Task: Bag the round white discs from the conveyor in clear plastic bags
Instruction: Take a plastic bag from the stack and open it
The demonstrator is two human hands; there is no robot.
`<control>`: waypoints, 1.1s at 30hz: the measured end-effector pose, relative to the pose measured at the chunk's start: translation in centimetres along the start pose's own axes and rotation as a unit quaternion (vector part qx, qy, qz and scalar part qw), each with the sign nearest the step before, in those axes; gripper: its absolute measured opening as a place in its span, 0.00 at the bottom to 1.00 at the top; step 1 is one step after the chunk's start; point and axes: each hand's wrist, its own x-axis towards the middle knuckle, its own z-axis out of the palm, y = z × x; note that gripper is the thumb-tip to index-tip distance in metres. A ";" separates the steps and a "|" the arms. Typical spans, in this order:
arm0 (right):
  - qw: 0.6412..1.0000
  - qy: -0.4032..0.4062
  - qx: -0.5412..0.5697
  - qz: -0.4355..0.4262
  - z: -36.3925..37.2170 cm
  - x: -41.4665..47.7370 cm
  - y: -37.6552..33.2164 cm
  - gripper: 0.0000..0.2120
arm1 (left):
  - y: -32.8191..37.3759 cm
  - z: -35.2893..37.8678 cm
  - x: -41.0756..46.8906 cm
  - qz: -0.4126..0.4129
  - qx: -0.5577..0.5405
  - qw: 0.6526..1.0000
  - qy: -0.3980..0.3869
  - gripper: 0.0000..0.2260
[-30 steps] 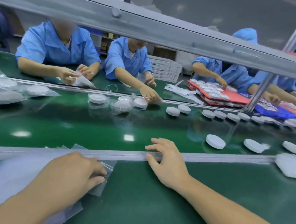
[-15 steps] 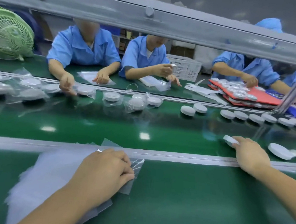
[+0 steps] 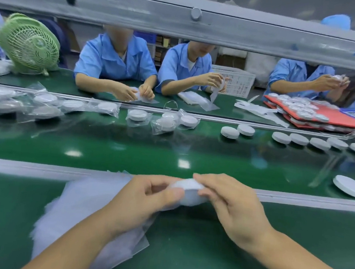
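A round white disc (image 3: 188, 192) sits between my two hands just in front of the conveyor's near rail. My right hand (image 3: 232, 208) grips its right side. My left hand (image 3: 143, 203) pinches the mouth of a clear plastic bag against the disc's left side. A stack of clear bags (image 3: 80, 211) lies under my left forearm. One bare disc (image 3: 349, 185) lies on the belt at the right. Several more bare discs (image 3: 299, 139) line the belt's far edge. Bagged discs (image 3: 138, 115) lie further left along it.
The green conveyor belt (image 3: 171, 148) runs across between two grey rails. Three people in blue work across from me. A green fan (image 3: 29, 44) stands at the far left, a white basket (image 3: 234, 80) behind, red trays (image 3: 327, 116) with discs at the far right. A grey beam (image 3: 179, 20) crosses overhead.
My right hand has brought a disc from the belt on the right to the middle. My left hand has lifted off the bag stack and now holds a bag at the disc.
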 end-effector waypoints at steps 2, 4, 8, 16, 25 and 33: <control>0.982 0.066 0.108 0.141 0.5 0.5 -1.0 0.11 | -0.2 0.0 -0.1 0.010 -0.029 0.999 -0.021 0.19; 0.958 0.108 0.168 0.206 1.0 0.9 -1.6 0.12 | -0.3 0.4 0.2 0.025 0.006 0.999 0.030 0.19; 0.894 0.174 0.256 0.324 1.7 0.4 -1.2 0.08 | -0.4 0.9 0.5 0.108 0.155 0.974 0.124 0.12; 0.569 0.250 0.531 0.577 -0.2 0.7 0.0 0.13 | -0.6 0.2 0.2 0.233 0.492 0.816 0.196 0.10; 0.918 0.096 0.234 0.306 -0.3 -1.2 0.5 0.19 | -1.9 1.2 0.1 0.095 0.568 0.817 -0.017 0.17; 0.997 -0.007 -0.037 -0.063 -0.9 -2.1 1.4 0.14 | -2.5 0.9 0.1 0.056 0.434 0.890 0.126 0.06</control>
